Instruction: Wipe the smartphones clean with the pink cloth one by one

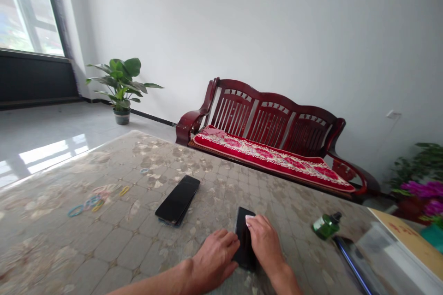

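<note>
A black phone-like slab [244, 244] lies on the patterned tablecloth between my hands. My left hand [216, 258] touches its left edge, fingers bent and pressed together. On the other side, my right hand [266, 242] has its curled fingers on the slab's upper right part, with something small and white at the fingertips. Left of my hands rests another black phone-like slab [178, 199], with a second flat layer showing beneath it. Further left are several coloured bands [93, 202], a yellow band [124, 190] and a pale ring [144, 170].
The table [138, 239] also holds a green bottle [326, 226] lying on its side, a dark blue-edged object [352, 262] and a box [408, 239] at the right. Beyond stand a red wooden bench [270, 124] and a potted plant [121, 83]. Purple flowers [424, 190] are at the right.
</note>
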Available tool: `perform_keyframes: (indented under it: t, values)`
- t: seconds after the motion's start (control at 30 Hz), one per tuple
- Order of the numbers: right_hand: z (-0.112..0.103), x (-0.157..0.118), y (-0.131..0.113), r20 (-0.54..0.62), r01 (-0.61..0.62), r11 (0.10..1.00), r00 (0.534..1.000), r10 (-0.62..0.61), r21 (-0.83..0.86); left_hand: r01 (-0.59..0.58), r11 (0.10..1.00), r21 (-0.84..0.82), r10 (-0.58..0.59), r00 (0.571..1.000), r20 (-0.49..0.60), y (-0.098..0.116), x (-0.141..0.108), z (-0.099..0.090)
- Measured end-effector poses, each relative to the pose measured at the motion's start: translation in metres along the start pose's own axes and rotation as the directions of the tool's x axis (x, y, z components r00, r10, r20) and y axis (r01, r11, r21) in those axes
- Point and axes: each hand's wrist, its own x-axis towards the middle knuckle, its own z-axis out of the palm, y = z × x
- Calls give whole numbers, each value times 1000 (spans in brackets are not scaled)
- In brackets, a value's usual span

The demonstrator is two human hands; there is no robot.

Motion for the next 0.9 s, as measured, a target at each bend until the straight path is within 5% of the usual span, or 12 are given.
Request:
perform_keyframes:
  t: [0.17, 0.43, 0.7, 0.9]
  values:
    - [-1, -17, -9, 12, 57, 998, 998, -57, 36, 15, 1000, 14, -15, 1000, -14, 0, -1, 5]
    - [3, 16, -6, 1, -21, 999, 1000, 21, -26, 23, 1000, 5, -23, 1000, 8, -1, 0, 6]
    - [3, -6, -15, 34, 50, 998, 998, -51, 37, 28, 1000, 10, -28, 1000, 5, -1, 1, 7]
    - [7, 25, -7, 15, -2, 1000, 1000, 2, 6, 16, 1000, -1, -16, 1000, 12, 1, 0, 2]
